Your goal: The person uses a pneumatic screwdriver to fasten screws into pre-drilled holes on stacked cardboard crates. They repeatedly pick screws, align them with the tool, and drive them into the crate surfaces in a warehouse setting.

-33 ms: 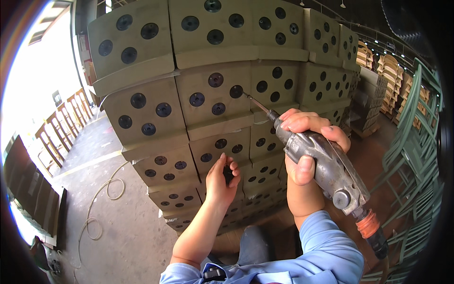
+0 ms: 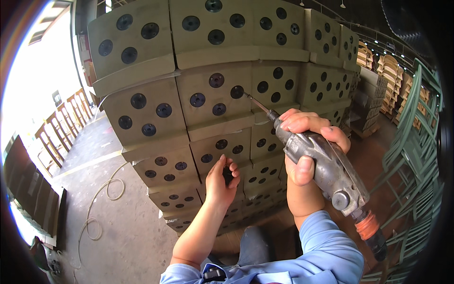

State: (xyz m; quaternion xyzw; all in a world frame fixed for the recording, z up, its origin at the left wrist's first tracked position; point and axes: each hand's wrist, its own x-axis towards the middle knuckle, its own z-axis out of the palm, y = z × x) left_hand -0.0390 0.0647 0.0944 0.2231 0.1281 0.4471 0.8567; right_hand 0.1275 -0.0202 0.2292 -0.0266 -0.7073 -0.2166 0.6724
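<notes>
Gripping a grey pneumatic screwdriver [image 2: 326, 165] tightly, the right hand [image 2: 307, 142] has all its fingers wrapped around the tool's body and the thumb pressed along its near side. The tool's thin bit [image 2: 255, 105] points up and to the left, its tip meeting a dark round hole [image 2: 237, 92] in one of the tan blocks [image 2: 215, 97] of the stack. An orange hose fitting [image 2: 368, 225] hangs from the tool's rear end, near the person's blue sleeve [image 2: 326, 251]. The left hand [image 2: 221, 180] is raised lower down, in front of a nearer block, with its fingers curled loosely around something small and dark; what it holds is too hidden to tell. The blocks are stacked in rows that reach far to the right, each face carrying several dark round holes. On the left, a pale hose [image 2: 101, 203] lies in loops on the concrete floor [image 2: 123, 236], and wooden chair frames [image 2: 61, 128] stand further off by the bright opening. Green metal frames [image 2: 411, 142] line the right side.
</notes>
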